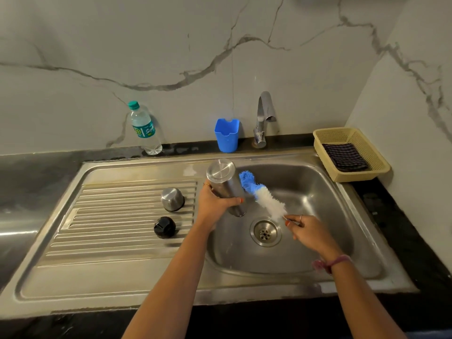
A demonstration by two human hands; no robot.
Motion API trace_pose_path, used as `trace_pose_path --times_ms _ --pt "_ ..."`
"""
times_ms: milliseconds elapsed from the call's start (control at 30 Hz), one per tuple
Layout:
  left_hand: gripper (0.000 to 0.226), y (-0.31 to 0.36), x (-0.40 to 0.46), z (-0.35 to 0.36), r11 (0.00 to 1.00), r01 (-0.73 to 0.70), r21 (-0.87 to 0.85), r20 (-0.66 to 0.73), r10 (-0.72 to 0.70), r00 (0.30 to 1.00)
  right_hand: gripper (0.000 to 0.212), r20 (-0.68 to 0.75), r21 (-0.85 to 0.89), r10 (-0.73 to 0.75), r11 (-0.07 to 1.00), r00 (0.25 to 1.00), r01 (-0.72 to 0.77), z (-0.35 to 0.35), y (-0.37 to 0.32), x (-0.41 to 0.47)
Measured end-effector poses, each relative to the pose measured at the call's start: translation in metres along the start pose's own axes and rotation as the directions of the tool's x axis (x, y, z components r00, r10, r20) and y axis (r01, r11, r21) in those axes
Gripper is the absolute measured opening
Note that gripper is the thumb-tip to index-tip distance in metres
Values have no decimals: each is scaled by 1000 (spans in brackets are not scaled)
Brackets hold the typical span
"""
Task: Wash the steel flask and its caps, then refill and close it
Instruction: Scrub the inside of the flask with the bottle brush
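Over the stainless steel sink basin (318, 192), the left hand (215, 204) wraps its fingers round the cylindrical steel flask (226, 185), held base-up. Beside the flask, the right hand (309, 232) pinches the wire handle of a blue-and-white bottle brush (261, 194). Left of the basin, on the ribbed drainboard (110, 228), sit a domed steel cap (172, 199) and a round black cap (164, 227).

Over the sink basin (318, 196), the left hand (215, 204) grips the steel flask (226, 185) base-up, while the right hand (309, 232) pinches the wire handle of a blue-and-white bottle brush (263, 195) beside it. A steel cap (172, 199) and a black inner cap (164, 227) sit on the ribbed drainboard (110, 216).
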State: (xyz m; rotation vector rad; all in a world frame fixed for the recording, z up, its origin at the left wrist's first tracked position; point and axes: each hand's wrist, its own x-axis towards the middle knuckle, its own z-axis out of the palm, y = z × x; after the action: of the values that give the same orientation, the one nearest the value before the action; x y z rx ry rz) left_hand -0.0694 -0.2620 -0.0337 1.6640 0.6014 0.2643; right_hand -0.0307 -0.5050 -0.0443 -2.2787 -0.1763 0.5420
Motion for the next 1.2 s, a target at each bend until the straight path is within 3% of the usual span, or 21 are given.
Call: trace_pose_path --times_ms 500,867,1033,1200 --pt "78 45 15 -95 990 -107 -96 77 115 990 29 -111 37 125 992 986 -122 61 -53 -27" --pt "71 93 20 -201 899 -83 -429 22 102 995 29 -204 93 92 993 975 -75 84 -82 -43" --pt "66 84 25 -255 899 -110 -424 -68 89 994 28 -232 177 145 979 962 -105 97 -87 -35" --pt "66 68 28 -296 947 -98 -306 -105 69 992 27 -239 211 144 973 960 -93 110 -92 -27"
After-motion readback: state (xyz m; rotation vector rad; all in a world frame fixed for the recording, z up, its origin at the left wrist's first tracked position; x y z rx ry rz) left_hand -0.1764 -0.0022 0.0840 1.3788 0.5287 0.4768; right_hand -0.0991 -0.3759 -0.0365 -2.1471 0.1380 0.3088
